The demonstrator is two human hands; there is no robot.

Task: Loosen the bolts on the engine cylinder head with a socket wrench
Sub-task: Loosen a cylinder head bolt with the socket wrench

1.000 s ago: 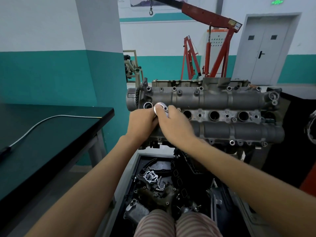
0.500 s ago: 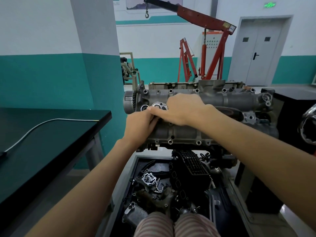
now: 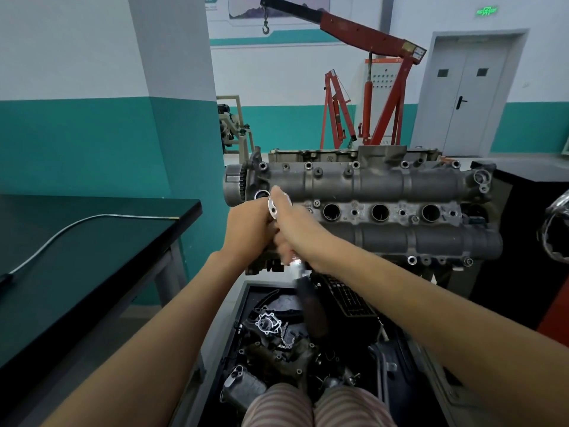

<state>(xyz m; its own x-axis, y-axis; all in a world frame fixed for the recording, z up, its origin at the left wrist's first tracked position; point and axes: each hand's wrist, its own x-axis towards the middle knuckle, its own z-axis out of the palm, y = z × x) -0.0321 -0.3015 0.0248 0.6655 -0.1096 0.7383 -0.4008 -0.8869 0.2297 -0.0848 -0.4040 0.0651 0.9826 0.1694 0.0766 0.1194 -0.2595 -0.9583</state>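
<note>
1. Right hand [image 3: 303,234] gripped the socket wrench [image 3: 280,207]; handle had swung back toward the person.
2. Left hand [image 3: 251,224] clasped its head at the cylinder head [image 3: 385,186] left end.
3. Bolt likely turning.

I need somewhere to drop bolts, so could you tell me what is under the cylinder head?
Under the cylinder head sits a dark tray holding loose engine parts, including a metal gasket. Forearms and striped knees cover part of the tray.
</note>
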